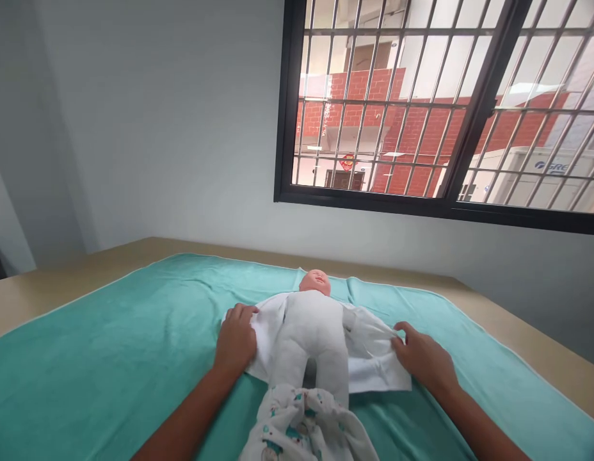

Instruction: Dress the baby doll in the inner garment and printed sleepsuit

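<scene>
both hands (236,336) grip the white garment (381,365) under the doll (316,323)

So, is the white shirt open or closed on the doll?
Open: the shirt lies spread either side of the doll, whose white torso shows between, the right hand pinching one edge.

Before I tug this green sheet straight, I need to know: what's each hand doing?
Left hand: on the white garment's edge; open or closed, can't be told.
Right hand: closed, pinching the white garment's opposite side.
</scene>
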